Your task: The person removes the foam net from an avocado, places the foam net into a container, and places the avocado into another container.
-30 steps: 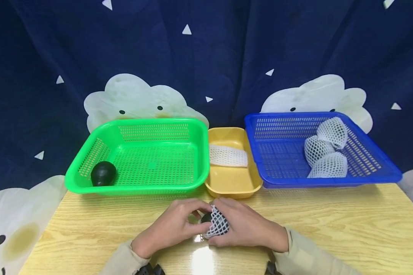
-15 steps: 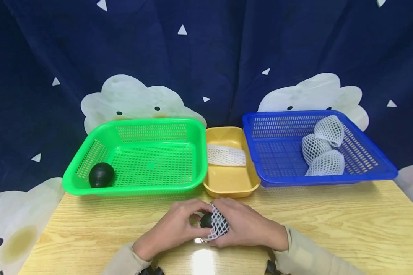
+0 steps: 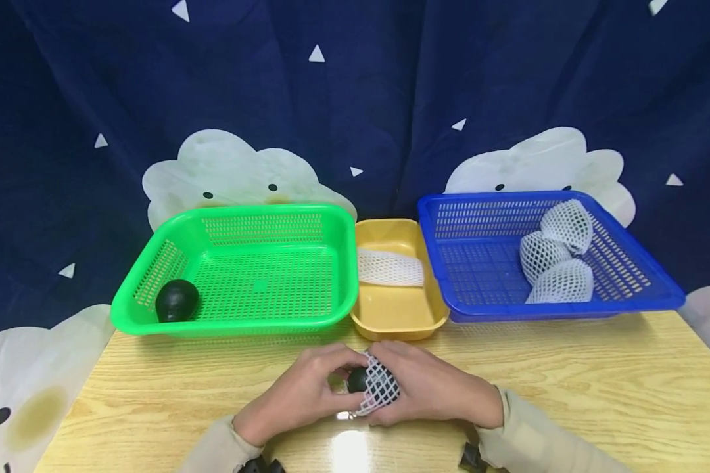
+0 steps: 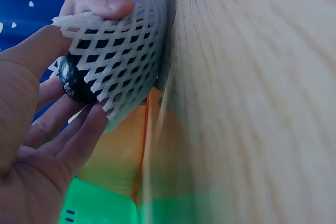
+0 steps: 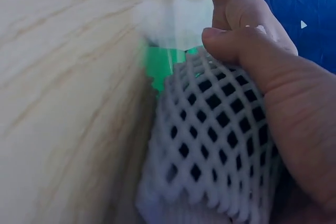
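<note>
Low over the table, near its middle, a dark avocado (image 3: 357, 379) sits partly inside a white foam net sleeve (image 3: 381, 387). My right hand (image 3: 428, 389) grips the covered side of it. The thumb and fingers of my left hand (image 3: 304, 389) pinch the sleeve's open edge. In the left wrist view the bare end of the avocado, with a small stem scar, shows between those fingers. The right wrist view has the net stretched over the fruit, my right thumb lying along it.
A green basket (image 3: 236, 327) at the back left contains one bare avocado (image 3: 177, 301). Beside it, a yellow tray (image 3: 396, 318) holds flat white foam net (image 3: 390, 268). The blue basket (image 3: 473, 263) at the right has three net-covered fruits (image 3: 559, 282) in it.
Both hands stay around the avocado and shift very slightly to the right in the head view. The net's edge sits a little differently around the bare end. The baskets look the same.
</note>
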Demonstrator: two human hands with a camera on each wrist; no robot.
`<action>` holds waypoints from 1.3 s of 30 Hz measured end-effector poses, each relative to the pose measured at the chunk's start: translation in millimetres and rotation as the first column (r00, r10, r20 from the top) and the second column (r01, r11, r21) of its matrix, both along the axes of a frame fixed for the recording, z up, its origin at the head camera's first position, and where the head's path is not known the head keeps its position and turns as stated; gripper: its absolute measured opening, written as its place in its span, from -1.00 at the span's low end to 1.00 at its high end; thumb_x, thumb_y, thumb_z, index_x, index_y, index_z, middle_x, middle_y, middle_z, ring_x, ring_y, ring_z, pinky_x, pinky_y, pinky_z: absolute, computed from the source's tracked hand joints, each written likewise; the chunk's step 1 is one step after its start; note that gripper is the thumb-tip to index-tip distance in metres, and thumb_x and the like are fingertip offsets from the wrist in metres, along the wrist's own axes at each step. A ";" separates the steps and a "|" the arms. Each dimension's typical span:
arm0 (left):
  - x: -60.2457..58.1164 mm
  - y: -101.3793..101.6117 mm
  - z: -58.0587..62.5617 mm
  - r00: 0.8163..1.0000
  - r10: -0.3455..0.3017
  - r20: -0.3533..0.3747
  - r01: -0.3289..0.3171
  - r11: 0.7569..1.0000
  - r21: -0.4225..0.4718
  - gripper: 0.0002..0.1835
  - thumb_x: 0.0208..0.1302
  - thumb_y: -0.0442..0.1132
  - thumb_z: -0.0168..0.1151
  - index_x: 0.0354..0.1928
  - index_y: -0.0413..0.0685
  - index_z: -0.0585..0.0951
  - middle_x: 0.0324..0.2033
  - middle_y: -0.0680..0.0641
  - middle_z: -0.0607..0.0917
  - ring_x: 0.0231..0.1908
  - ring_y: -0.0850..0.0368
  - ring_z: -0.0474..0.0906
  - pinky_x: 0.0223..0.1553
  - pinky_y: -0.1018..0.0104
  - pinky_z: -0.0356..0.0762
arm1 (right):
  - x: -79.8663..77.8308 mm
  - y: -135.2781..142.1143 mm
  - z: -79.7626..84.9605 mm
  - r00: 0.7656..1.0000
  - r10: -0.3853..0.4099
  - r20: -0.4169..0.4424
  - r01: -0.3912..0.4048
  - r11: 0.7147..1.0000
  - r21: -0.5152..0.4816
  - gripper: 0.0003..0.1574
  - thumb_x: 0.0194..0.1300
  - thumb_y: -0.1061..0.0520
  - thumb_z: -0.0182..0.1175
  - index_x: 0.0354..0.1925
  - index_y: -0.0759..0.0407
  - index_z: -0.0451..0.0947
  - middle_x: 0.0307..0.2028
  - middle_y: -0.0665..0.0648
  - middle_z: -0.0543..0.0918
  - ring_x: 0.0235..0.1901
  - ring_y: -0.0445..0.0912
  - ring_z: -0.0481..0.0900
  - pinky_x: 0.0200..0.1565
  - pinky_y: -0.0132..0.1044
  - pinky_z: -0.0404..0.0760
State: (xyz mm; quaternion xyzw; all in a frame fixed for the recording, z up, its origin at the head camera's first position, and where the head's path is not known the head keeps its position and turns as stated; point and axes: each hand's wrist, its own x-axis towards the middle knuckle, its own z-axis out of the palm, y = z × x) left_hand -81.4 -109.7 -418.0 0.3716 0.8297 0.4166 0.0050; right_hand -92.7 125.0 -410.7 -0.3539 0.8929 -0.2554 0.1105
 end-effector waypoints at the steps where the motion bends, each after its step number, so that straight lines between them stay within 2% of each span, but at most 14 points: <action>1: -0.1 0.1 -0.2 1.000 -0.002 -0.003 0.002 1.000 0.002 -0.56 0.16 -0.14 0.55 0.07 -0.07 0.70 -0.15 0.02 0.78 -0.17 0.36 0.68 -0.08 0.47 0.73 | -0.1 0.5 0.7 1.000 0.001 0.006 -0.001 1.000 0.000 -0.25 -0.07 -0.28 0.59 0.04 -0.19 0.47 -0.25 -0.25 0.51 -0.29 -0.35 0.45 -0.32 -0.54 0.49; 6: -0.3 -0.1 -1.3 1.000 -0.006 -0.010 0.006 1.000 0.009 -0.56 0.14 -0.15 0.55 0.07 -0.08 0.71 -0.18 0.03 0.77 -0.19 0.38 0.66 -0.10 0.49 0.72 | -0.6 1.9 3.7 1.000 0.007 0.029 -0.007 1.000 0.005 -0.23 -0.06 -0.25 0.60 0.06 -0.16 0.48 -0.23 -0.23 0.52 -0.29 -0.36 0.46 -0.31 -0.54 0.52; 14: -1.3 -1.9 -2.6 0.995 -0.039 -0.091 0.039 0.999 -0.002 -0.57 0.17 -0.15 0.54 0.07 -0.11 0.70 -0.19 0.02 0.77 -0.22 0.42 0.62 -0.18 0.53 0.69 | 0.7 4.8 7.3 0.998 0.010 0.069 -0.012 1.000 0.020 -0.16 -0.07 -0.16 0.61 0.15 -0.13 0.47 -0.15 -0.21 0.55 -0.25 -0.37 0.48 -0.23 -0.54 0.57; 24: -2.7 -5.9 0.3 0.997 -0.030 -0.066 0.031 0.999 0.014 -0.56 0.19 -0.06 0.53 0.07 -0.05 0.71 -0.19 0.04 0.77 -0.24 0.42 0.62 -0.22 0.52 0.70 | -0.2 8.9 13.6 0.999 0.010 0.047 -0.013 0.999 0.051 -0.10 -0.09 -0.14 0.62 0.21 -0.07 0.48 -0.11 -0.16 0.59 -0.22 -0.36 0.50 -0.19 -0.50 0.59; 31: -4.1 -12.2 2.5 0.999 -0.016 -0.030 0.016 1.000 0.000 -0.57 0.21 -0.01 0.52 0.08 0.00 0.72 -0.14 0.07 0.77 -0.19 0.41 0.65 -0.18 0.47 0.73 | -3.0 11.1 15.9 0.999 -0.002 0.042 -0.002 0.997 0.080 -0.13 -0.07 -0.10 0.61 0.20 0.01 0.53 -0.11 -0.16 0.61 -0.23 -0.36 0.51 -0.15 -0.46 0.61; 39: -6.3 -12.2 2.7 0.999 -0.006 -0.033 0.005 0.999 -0.034 -0.55 0.22 0.01 0.51 0.08 -0.02 0.70 -0.08 0.06 0.76 -0.15 0.38 0.66 -0.09 0.46 0.73 | -3.8 12.4 14.3 1.000 0.009 0.018 -0.010 0.996 0.087 -0.14 -0.03 -0.10 0.60 0.22 0.05 0.53 -0.11 -0.12 0.62 -0.22 -0.37 0.51 -0.14 -0.46 0.63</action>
